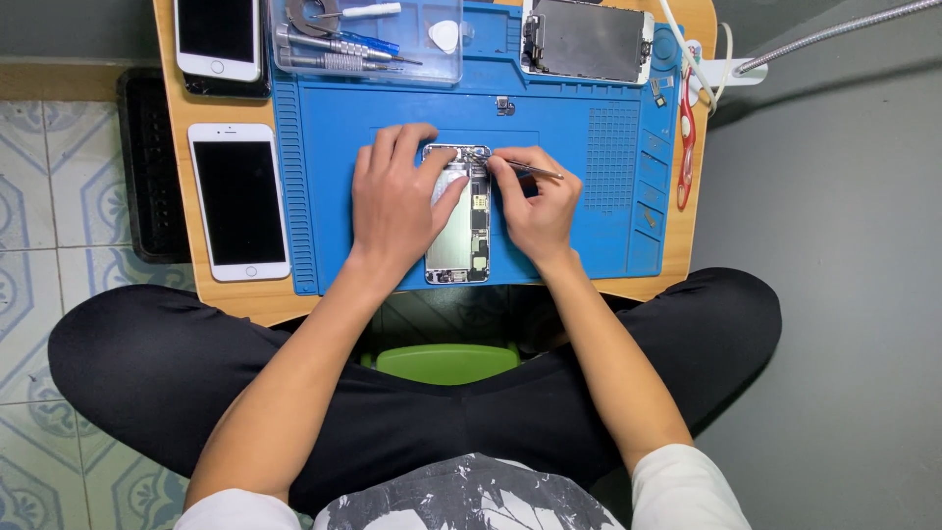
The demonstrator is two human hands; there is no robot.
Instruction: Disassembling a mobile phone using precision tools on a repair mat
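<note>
An opened phone body (461, 240) with its insides showing lies in the middle of a blue repair mat (579, 186). My left hand (394, 196) rests flat on the phone's left side and holds it down. My right hand (535, 206) pinches metal tweezers (525, 169), whose tip touches the top end of the phone near its upper edge.
A white phone (238, 201) lies face up left of the mat, another (218, 37) above it. A clear tray of screwdrivers (363, 44) and a removed screen assembly (587, 41) sit at the mat's far edge. Red-handled tool (685, 137) at right. Small wooden table (182, 147) over my crossed legs.
</note>
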